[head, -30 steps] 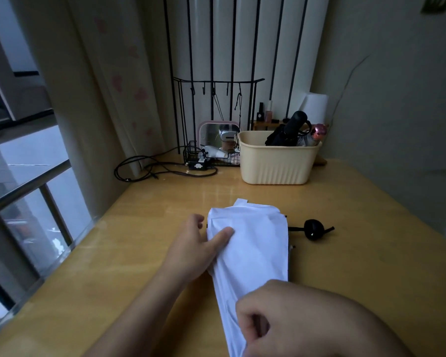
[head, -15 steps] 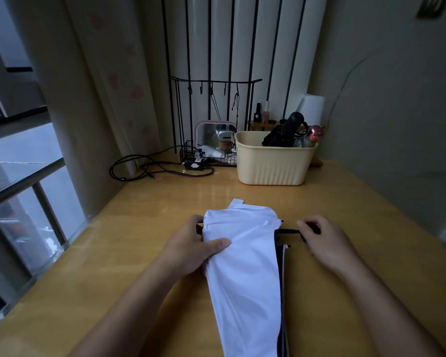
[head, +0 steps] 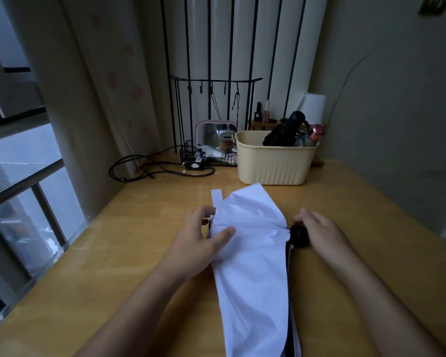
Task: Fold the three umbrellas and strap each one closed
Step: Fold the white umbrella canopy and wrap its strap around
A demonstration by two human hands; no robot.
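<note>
A white umbrella (head: pixel 252 253) lies collapsed lengthwise on the wooden table (head: pixel 139 253), its white strap (head: pixel 216 194) sticking out at the far left corner. My left hand (head: pixel 201 240) holds the canopy's left edge, with the thumb pressed on the fabric. My right hand (head: pixel 319 233) is curled over the umbrella's black handle (head: pixel 299 235), right against the canopy's right edge. A black umbrella (head: pixel 286 130) and one with a pink handle (head: pixel 316 131) stand in the cream basket (head: pixel 271 166).
Behind the basket, at the table's back edge, stand a pink-framed mirror (head: pixel 211 132), a black wire rack (head: pixel 206 155) and coiled black cables (head: pixel 144 168). A window with a metal rail (head: pixel 23 176) runs along the left, and a wall closes the right side.
My right hand left the canopy's near end, reached the black handle and drew it in against the canopy. The fabric's far end spread out and the strap now shows. My left hand stayed in place.
</note>
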